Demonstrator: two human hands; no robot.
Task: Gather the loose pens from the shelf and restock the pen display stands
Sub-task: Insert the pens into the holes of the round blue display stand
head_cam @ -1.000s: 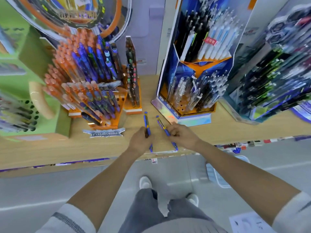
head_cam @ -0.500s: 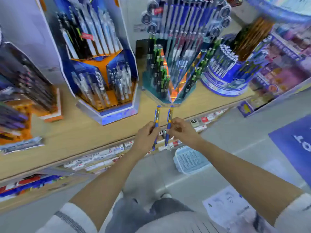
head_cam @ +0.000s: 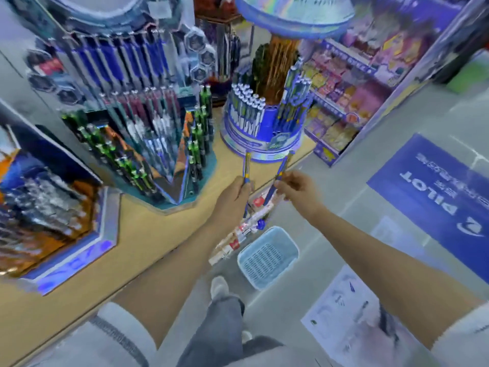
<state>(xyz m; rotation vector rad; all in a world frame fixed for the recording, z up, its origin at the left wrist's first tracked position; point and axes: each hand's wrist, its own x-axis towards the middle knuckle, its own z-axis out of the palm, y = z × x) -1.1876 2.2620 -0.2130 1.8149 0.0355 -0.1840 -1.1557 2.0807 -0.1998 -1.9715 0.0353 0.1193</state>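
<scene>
My left hand (head_cam: 232, 197) grips a blue-and-yellow pen (head_cam: 247, 166) that stands upright. My right hand (head_cam: 296, 185) pinches a second blue pen (head_cam: 281, 168), tilted to the right. Both pens are held above the front edge of the wooden shelf (head_cam: 137, 242), just in front of a round blue display stand (head_cam: 260, 120) with white and blue pens standing in tiers. Left of it is an angular stand (head_cam: 148, 144) with green, white and dark pens.
A blue-and-orange pen stand (head_cam: 53, 207) is at the far left of the shelf. A light blue basket (head_cam: 267, 256) sits on the floor below the shelf edge. A blue floor sign (head_cam: 434, 197) and a paper sheet (head_cam: 352, 321) lie on the floor to the right.
Both hands lifted the two pens off the shelf and carried them to the right along it, from the orange stand to the round blue stand. The pens now stand more upright.
</scene>
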